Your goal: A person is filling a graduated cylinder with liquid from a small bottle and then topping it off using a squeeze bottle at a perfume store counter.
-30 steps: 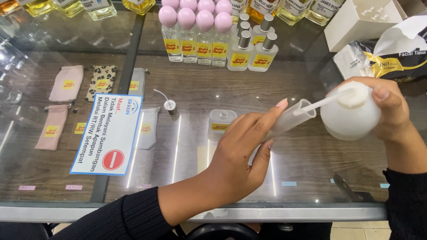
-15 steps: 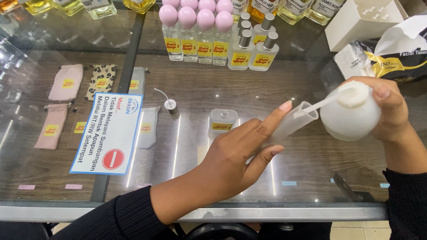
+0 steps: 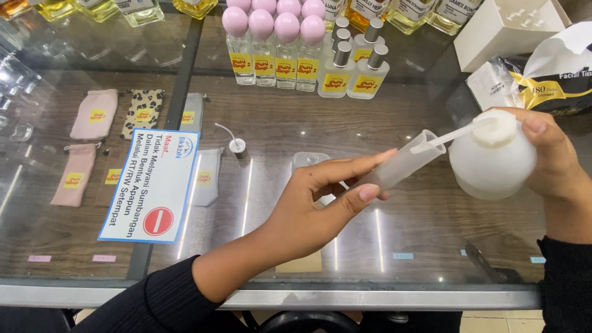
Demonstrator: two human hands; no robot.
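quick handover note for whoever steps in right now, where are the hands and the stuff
Left hand: holds a slim clear plastic tube bottle tilted, its open mouth up and to the right.
Right hand: grips a round white plastic squeeze bottle, tipped so its thin white nozzle reaches into the tube's mouth.
Both are held above the glass counter. A small spray cap with dip tube lies loose on the glass to the left.
Done: nozzle is set in the tube's mouth. Fill level inside the tube cannot be told.
Left: the tube has no cap on.
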